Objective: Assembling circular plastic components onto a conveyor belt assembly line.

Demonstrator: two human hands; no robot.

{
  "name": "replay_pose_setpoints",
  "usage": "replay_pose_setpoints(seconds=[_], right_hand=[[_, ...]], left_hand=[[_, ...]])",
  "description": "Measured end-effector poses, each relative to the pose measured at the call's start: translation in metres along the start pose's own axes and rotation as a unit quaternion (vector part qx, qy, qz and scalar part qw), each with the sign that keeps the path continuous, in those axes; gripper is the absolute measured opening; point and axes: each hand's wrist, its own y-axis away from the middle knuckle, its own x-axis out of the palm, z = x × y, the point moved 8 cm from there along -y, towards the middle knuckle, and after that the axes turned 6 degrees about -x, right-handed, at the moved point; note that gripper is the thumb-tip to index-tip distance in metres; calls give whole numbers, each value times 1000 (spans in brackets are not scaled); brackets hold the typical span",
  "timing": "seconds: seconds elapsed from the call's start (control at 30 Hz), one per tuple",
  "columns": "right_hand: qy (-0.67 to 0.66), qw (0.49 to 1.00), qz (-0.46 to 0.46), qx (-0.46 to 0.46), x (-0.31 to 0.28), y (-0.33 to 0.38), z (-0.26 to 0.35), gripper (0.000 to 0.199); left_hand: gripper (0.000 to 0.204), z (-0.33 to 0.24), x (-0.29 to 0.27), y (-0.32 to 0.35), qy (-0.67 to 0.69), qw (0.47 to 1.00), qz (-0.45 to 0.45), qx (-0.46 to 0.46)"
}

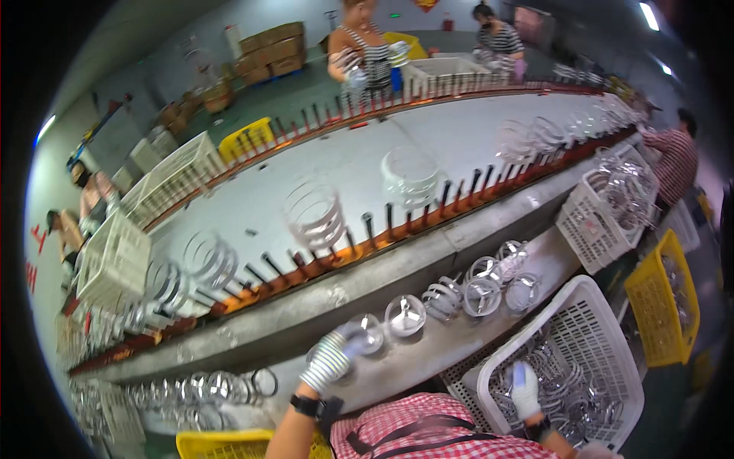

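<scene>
My left hand (330, 362), in a striped white glove, is over the grey metal ledge (306, 371). Its smeared fingertips reach a round shiny ring piece (367, 333), and I cannot tell whether they grip it. Just right of that lies another ring piece with a spoked centre (405, 316). My right hand (525, 392), also gloved, is down inside a white plastic basket (604, 306) at my right. Many shiny metal ring pieces (569, 409) lie around it there. Its fingers are blurred, so their grip is unclear.
Beyond the ledge runs a long line edged with upright dark pegs (368, 229); stacked rings (313, 214) stand along it. More ring pieces (482, 297) sit on the ledge. A yellow crate (680, 291) and a fuller white basket (581, 222) are at right. Several people work around the line.
</scene>
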Motion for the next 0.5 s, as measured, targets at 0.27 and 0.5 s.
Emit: replay_pose_setpoints(seconds=[0.27,0.5], right_hand=[[-377,915,8,-146,242,-151,248,39],[97,945,28,-311,289,-346,323,27]], left_hand=[[59,-42,152,34,117,878,461,49],[37,-64,120,30,241,836,492,-12]])
